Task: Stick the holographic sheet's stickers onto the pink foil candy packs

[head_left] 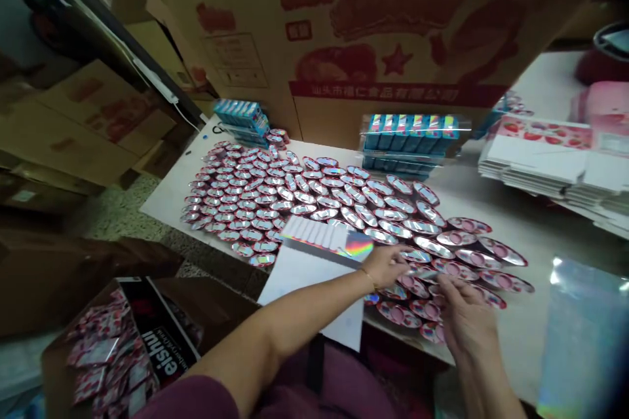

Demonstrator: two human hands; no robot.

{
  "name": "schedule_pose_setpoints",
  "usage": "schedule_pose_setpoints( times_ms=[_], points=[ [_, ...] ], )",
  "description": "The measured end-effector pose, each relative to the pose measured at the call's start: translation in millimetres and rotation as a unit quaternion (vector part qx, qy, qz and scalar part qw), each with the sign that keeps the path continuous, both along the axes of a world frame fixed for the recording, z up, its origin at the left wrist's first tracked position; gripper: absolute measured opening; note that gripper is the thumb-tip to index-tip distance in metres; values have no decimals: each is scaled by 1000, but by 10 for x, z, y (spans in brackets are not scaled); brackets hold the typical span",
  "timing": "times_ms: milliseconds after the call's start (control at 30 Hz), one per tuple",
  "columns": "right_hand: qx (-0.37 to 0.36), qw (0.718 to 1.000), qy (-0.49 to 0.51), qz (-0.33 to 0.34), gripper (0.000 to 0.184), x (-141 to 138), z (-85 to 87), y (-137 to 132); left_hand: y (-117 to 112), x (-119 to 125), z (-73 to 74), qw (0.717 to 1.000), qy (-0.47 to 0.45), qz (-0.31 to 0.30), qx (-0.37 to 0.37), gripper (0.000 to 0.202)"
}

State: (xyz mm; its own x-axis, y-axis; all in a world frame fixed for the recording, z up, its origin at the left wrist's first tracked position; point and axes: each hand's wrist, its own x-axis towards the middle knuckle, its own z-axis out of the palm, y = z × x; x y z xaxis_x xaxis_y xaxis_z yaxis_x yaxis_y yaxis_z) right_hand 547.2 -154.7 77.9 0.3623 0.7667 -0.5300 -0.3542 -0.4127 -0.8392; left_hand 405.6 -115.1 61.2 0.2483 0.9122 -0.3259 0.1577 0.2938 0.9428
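Many small oval-topped packs (pixel 366 215) with shiny silver faces and red rims stand close together in rows on the white table. My left hand (pixel 386 267) is over the front right rows, its fingers bent and drawn together. Just to the right, my right hand (pixel 464 308) has thumb and fingers pinched among the same packs. An oval pack lies between the two sets of fingertips; what either hand grips is too small and blurred to make out. Beside my left wrist sits a white sheet-like box or card (pixel 314 288) with a ribbed upper part and a rainbow-shiny corner.
Blue boxes in clear wrap (pixel 410 141) stand at the back, with another blue pack (pixel 240 119) farther left. A large printed carton (pixel 373 26) rises behind. Flat white cartons (pixel 538 150) are stacked right, near clear film (pixel 580 340). An open box of packets (pixel 111 353) is lower left.
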Motion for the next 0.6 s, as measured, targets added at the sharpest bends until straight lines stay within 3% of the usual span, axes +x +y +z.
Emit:
schedule_pose_setpoints(
  times_ms=[100,200,367,467,600],
  points=[
    [15,999,-29,27,33,-258,-118,-43,-35,-396,86,997,67,8,49,41],
    [12,997,-45,63,32,-508,-254,48,69,-653,64,989,136,52,37,37],
    [44,980,-187,54,28,-599,-468,176,122,-524,-130,955,287,72,19,39],
    [72,937,-332,76,24,-532,-561,136,87,-399,-211,940,333,64,33,42],
    [120,856,-492,106,22,-487,-655,82,92,-340,-265,919,388,31,61,42]
  ],
)
